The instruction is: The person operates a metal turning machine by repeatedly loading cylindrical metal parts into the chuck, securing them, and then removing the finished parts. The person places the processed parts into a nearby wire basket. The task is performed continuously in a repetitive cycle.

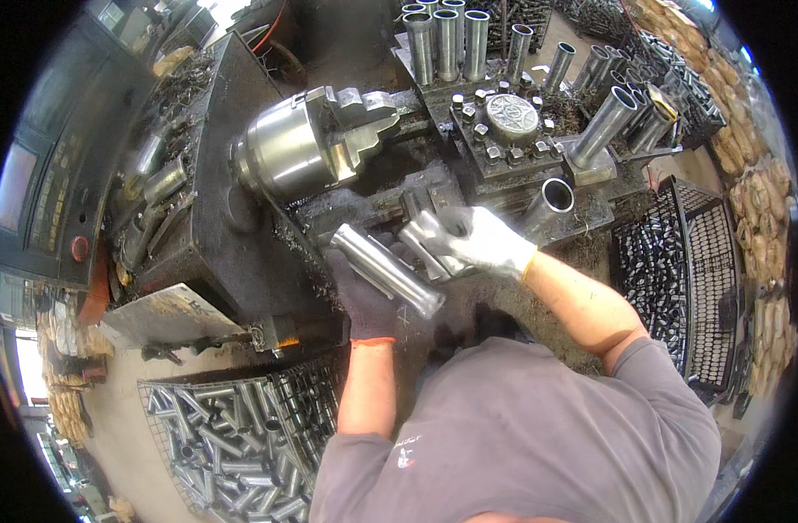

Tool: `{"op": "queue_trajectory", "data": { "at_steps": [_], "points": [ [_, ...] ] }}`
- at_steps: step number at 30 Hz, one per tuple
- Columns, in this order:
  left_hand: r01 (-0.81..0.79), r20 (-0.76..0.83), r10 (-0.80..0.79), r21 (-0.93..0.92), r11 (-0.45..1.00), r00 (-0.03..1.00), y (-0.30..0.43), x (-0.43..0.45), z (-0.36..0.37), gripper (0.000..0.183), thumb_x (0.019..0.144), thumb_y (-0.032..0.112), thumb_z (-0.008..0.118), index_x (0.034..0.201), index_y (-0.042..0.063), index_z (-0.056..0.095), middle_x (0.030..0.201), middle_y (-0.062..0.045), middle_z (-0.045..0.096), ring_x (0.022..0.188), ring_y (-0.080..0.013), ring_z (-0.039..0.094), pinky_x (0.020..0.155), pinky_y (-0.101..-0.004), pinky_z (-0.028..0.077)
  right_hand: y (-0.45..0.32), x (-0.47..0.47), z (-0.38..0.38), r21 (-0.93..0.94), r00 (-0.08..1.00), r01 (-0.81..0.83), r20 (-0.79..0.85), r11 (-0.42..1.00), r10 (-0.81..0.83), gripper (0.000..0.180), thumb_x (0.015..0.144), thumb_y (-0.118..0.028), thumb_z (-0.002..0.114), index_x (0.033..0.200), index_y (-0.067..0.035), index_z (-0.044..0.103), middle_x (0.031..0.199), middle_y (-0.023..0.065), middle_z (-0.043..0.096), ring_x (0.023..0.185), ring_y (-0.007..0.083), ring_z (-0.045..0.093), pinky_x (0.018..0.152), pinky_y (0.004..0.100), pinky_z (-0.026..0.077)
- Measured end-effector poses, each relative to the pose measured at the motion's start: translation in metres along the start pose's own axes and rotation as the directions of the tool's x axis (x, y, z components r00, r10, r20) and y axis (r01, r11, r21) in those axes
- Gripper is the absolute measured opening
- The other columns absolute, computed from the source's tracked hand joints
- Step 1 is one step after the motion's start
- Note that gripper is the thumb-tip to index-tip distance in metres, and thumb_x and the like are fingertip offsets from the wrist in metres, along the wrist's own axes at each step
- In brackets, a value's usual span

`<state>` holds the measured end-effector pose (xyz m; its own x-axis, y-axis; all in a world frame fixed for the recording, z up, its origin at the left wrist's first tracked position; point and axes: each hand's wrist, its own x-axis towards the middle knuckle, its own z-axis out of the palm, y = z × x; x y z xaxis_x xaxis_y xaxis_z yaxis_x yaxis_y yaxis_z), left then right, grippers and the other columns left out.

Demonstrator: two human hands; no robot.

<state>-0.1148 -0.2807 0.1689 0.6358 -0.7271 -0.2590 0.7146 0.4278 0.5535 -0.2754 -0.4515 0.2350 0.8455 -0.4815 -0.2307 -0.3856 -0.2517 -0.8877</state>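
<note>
My left hand (366,297), in a dark glove with an orange cuff, holds a shiny flared metal tube (389,271) at a slant. Just to its right, my right hand (481,242), in a white glove with a yellow cuff, grips a second metal piece (428,252), partly covered by the fingers. Above my hands are the steel lathe chuck (288,147) with stepped jaws and the bolted tool post (511,118). An upright metal tube (549,202) stands just beyond my right wrist.
More tubes (446,46) stand upright on the machine's plates at the back and right. A wire basket (170,457) of loose tubes is at the lower left, and a metal crate (680,281) of parts at the right. The control panel (52,176) bears a red button.
</note>
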Motion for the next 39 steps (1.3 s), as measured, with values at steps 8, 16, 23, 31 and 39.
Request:
{"op": "queue_trajectory", "data": {
  "at_steps": [8,16,23,31,39],
  "points": [
    [-0.087,0.476,0.144,-0.139,0.986,0.868,0.004,0.009,0.084,0.088,0.103,0.078,0.043,0.159,0.010,0.046,0.152,-0.013,0.057,0.141,-0.0348,0.054,0.121,-0.0513,0.040,-0.089,0.005,-0.028,-0.206,0.998,-0.021,0.053,0.978,0.032,0.087,0.070,-0.051,0.086,0.133,0.004,0.064,0.117,0.0280,0.073,0.107,0.0399,0.073,0.095,0.0431,0.057],
    [-0.034,0.151,-0.254,0.910,0.414,0.955,-0.071,0.135,0.078,0.041,0.105,0.031,0.069,0.137,0.006,0.064,0.124,-0.015,0.072,0.107,-0.0241,0.071,0.095,-0.0380,0.058,-0.159,0.116,-0.182,-0.940,0.772,0.323,0.196,0.108,-0.605,0.054,0.080,-0.025,0.079,0.131,-0.008,0.067,0.109,0.0184,0.075,0.096,0.0364,0.076,0.080,0.0466,0.062],
    [-0.092,-0.038,0.122,0.441,0.893,0.992,-0.016,0.025,-0.033,0.036,0.106,0.017,0.064,0.138,0.001,0.065,0.130,-0.014,0.069,0.119,-0.0211,0.065,0.105,-0.0370,0.054,-0.063,0.260,-0.187,-0.824,0.889,0.447,0.451,0.348,-0.075,0.053,0.069,-0.032,0.087,0.112,-0.004,0.075,0.102,0.0197,0.078,0.093,0.0384,0.076,0.082,0.0477,0.060],
    [-0.422,-0.783,0.423,0.229,0.877,0.455,0.053,-0.071,-0.161,0.044,0.109,0.049,0.047,0.112,0.013,0.072,0.079,-0.003,0.053,0.077,-0.0244,0.054,0.069,-0.0416,0.046,-0.052,0.271,-0.167,-0.664,0.837,0.529,0.513,0.528,-0.191,0.052,0.074,-0.041,0.087,0.105,0.000,0.077,0.103,0.0191,0.079,0.096,0.0368,0.075,0.086,0.0466,0.059],
    [-0.315,-0.708,0.208,-0.022,0.949,0.675,0.100,-0.098,-0.205,0.053,0.105,0.066,0.049,0.075,0.023,0.051,0.058,0.003,0.045,0.049,-0.0166,0.038,0.051,-0.0370,0.037,-0.058,0.280,-0.173,-0.748,0.855,0.316,0.491,0.584,0.167,0.049,0.075,-0.031,0.087,0.115,-0.008,0.073,0.095,0.0079,0.076,0.085,0.0188,0.070,0.077,0.0371,0.058]
  ]
}}
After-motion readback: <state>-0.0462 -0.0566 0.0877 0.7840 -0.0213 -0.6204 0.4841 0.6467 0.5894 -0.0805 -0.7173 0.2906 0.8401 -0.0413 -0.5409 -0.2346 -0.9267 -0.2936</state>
